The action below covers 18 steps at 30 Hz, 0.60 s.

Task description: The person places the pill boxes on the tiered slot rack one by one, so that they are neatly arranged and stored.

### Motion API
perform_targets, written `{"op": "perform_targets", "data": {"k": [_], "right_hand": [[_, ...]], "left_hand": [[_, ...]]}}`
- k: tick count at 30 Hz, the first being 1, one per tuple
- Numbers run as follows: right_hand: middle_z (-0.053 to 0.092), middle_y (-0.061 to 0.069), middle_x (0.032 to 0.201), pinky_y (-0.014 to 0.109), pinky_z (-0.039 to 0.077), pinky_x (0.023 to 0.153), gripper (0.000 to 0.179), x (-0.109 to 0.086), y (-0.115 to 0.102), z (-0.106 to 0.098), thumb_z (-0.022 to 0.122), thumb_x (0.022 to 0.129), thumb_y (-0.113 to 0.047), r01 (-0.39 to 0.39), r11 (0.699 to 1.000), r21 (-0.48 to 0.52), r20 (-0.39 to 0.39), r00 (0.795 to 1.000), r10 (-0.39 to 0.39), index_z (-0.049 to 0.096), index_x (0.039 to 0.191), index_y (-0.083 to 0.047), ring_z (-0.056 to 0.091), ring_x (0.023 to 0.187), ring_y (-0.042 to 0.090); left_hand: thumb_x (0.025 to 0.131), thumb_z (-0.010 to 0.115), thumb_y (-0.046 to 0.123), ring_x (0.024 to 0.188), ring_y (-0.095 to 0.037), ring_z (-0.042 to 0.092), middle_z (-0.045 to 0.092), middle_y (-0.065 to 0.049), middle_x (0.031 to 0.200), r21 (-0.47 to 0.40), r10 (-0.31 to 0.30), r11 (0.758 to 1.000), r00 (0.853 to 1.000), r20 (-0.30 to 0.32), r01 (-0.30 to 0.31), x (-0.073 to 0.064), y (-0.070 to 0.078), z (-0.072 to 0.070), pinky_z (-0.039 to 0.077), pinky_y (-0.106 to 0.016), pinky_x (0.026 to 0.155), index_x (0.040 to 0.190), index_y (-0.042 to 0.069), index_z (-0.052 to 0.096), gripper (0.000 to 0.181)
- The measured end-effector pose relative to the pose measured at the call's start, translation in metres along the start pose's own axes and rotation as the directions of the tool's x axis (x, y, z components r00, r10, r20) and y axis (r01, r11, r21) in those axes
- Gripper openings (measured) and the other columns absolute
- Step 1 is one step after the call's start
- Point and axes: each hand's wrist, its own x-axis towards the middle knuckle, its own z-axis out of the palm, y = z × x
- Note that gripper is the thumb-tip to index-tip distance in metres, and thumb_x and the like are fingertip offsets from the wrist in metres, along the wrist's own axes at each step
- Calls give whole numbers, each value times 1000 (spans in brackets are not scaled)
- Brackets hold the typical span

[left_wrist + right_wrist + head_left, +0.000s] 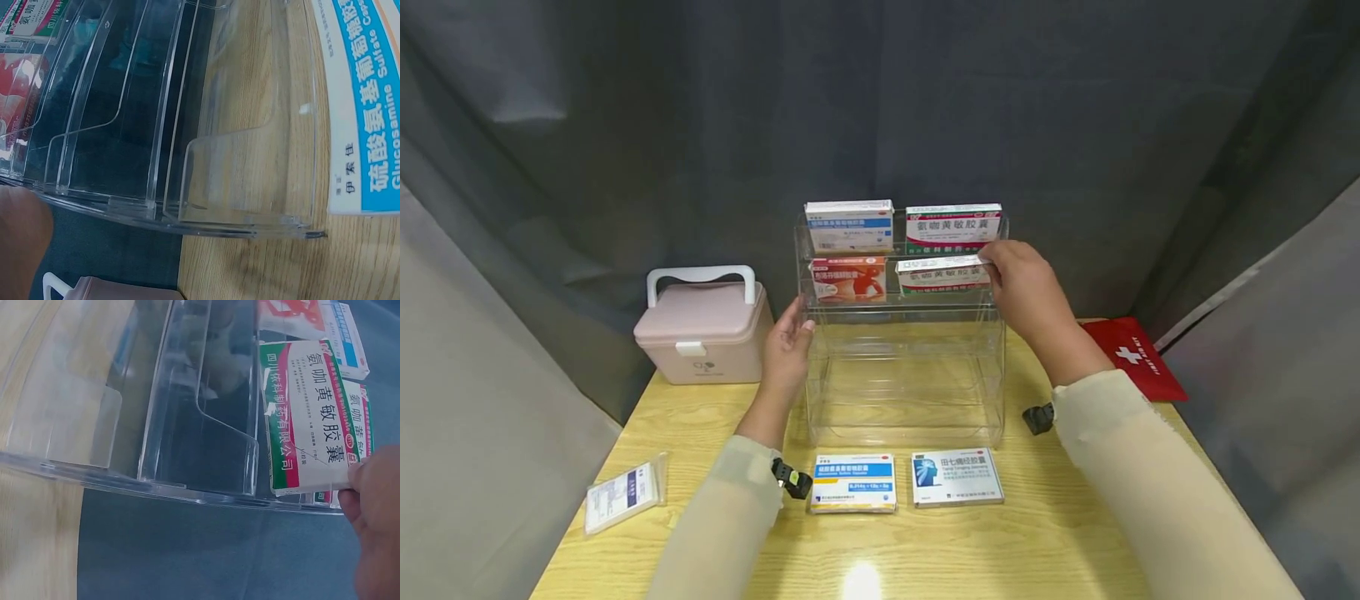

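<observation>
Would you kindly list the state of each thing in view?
Clear rack: upright, boxes in upper tiers
Right hand: pinching a green-edged box
Left hand: touching the rack's side
Pink case: lid shut, handle raised
Front glucosamine box: flat, face up
Head-picture box: flat, face up
Red pouch: lying flat
White packet: lying flat

We see a wood-grain table (940, 554) bearing a clear tiered rack (906, 436), 2 capsule boxes (853, 483), a pink lidded case (706, 333), a wrapped packet (623, 495) and a red first-aid pouch (1142, 367).
</observation>
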Motion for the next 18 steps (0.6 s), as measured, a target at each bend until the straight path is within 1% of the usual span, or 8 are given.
{"op": "perform_targets", "data": {"k": [7,11,14,18], "right_hand": [[70,22,130,55,58,114,23,2,-2,2,66,104,4,68,992,-103,24,998,-66,69,127,4,61,126,41],[70,21,128,53,60,111,22,1,-2,3,67,103,4,85,988,-131,23,996,-82,70,125,4,62,123,39],[70,22,130,54,60,111,26,-1,-1,5,68,103,5,110,986,-125,-10,994,-112,70,128,4,61,123,40],[68,23,134,54,59,111,31,-10,4,7,67,103,3,148,987,-69,-89,984,-153,68,135,4,60,125,41]], "left_hand": [[113,55,8,167,-25,30,34,-8,178,-6,-9,1000,1000,5,9,0,0,-1,28,-35,138,170,9,36,60],[113,55,7,166,-24,31,35,-9,178,-8,-4,1000,1000,7,4,0,0,-1,30,-34,137,170,9,36,61],[112,56,7,166,-24,32,35,-10,177,-17,-2,1000,1000,8,2,-1,0,0,31,-33,136,170,9,36,61],[113,55,8,166,-24,31,35,-9,178,-21,-1,1000,1000,7,2,-1,0,1,30,-34,137,170,9,36,60]]}}
